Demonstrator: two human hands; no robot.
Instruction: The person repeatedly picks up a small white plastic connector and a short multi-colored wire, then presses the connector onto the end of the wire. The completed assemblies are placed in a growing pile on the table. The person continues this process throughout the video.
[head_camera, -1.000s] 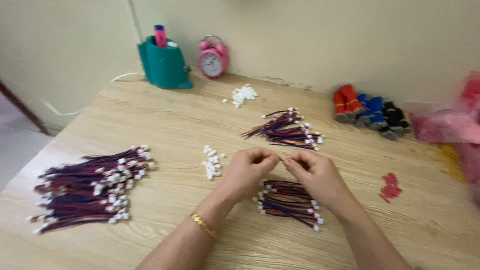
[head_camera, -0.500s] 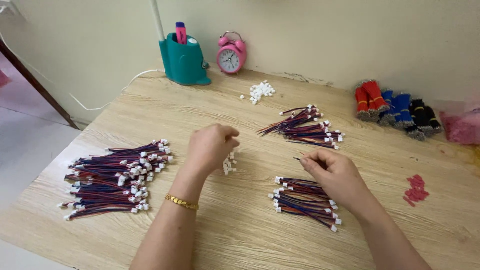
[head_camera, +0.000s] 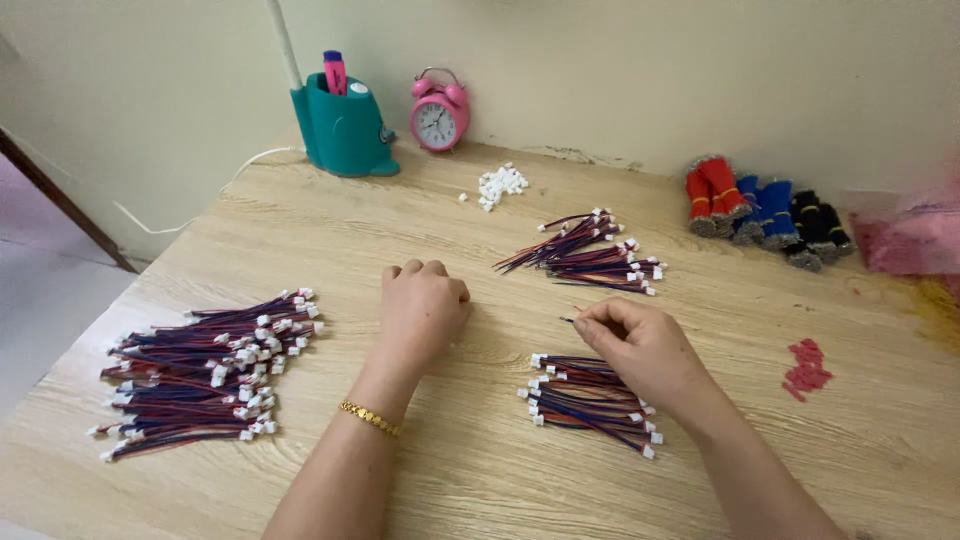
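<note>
Both forearms bare to the near frame edge; no sleeves visible. Left hand (head_camera: 424, 305): no rings seen on the knuckles that show. Left wrist carries a thin gold chain bracelet (head_camera: 370, 418), small links, sitting snug across the wrist. Right hand (head_camera: 640, 345): no ring, watch or band visible on hand or wrist. Nails short, unpainted where visible.

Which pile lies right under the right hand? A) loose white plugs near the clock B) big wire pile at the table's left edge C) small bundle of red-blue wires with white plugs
C: the right hand hovers over the small bundle of red-blue wires with white plugs.
</note>
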